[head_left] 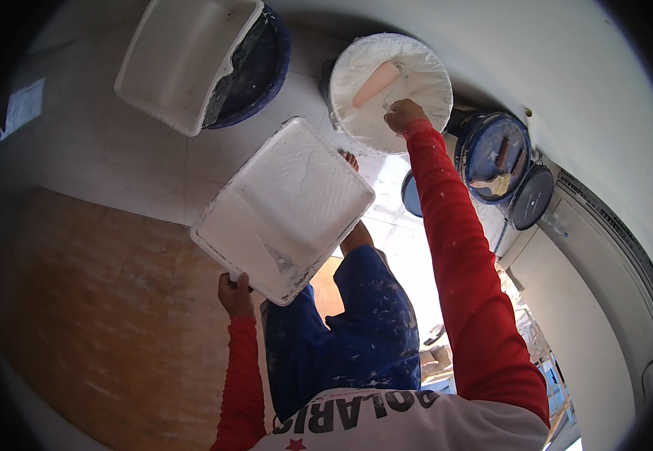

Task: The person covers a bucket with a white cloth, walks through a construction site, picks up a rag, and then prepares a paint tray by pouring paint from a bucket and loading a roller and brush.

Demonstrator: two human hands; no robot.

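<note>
My left hand (236, 295) grips the near left corner of a white paint tray (285, 203), which is held tilted in front of my legs. The tray has a ribbed slope, and white paint smears its surface. My right hand (404, 116) is closed on the handle of a paint roller (376, 84) with a pale pink-orange sleeve. The roller is at the mouth of a round bucket (341, 77) draped with clear plastic and holding white paint. Whether the sleeve touches the paint I cannot tell.
At the far left a large white tub (184, 60) leans over a dark blue drum (270, 68). Right of the bucket stand a blue-rimmed pail (501, 139) with tools on top and a dark lidded pail (531, 198). A brown board (108, 301) covers the floor at left.
</note>
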